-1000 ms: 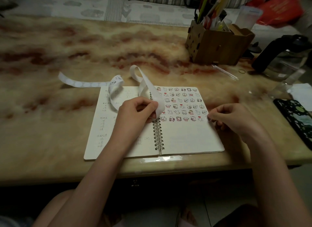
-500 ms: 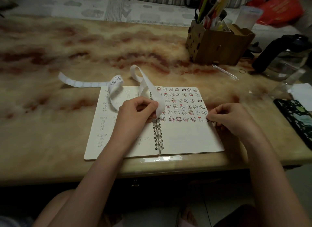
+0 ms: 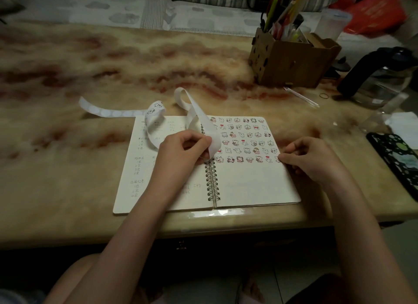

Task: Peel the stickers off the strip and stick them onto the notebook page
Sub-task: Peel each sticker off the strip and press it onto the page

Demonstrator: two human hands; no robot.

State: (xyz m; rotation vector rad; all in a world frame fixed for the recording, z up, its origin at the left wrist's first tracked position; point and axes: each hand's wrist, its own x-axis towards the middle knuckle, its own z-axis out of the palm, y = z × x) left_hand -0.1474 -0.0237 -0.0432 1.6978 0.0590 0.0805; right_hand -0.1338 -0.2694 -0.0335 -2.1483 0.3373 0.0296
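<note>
Centrally, an open spiral-bound notebook lay flat at the near edge of the table, whose glossy top showed a cream ground with cloudy red-brown veining. Its left page carried faint handwritten columns; its right page carried six rows of small cartoon stickers across the upper half, the lower half being bare. The left hand was closed in a pinch on the white sticker strip just above the spiral binding. From that grip the strip rose, looped over the top edge of the notebook, curled back across the left page with a few stickers visible on the curl, and trailed leftward flat on the table, where only pale round blanks showed. The right hand rested at the right edge of the sticker page, fingers curled and fingertips pressed at the end of the lowest row; whether they pinched a sticker could not be told. At the far right of the table stood a brown wooden organiser filled with pens and scissors, with a clear pen and a rubber band lying near its base. Farther right stood a dark-lidded clear jug, and a black patterned phone case lay at the right edge. Beyond the table ran a striped and patterned sofa bearing a red bag. Below the table edge, tiled floor was dimly visible.
</note>
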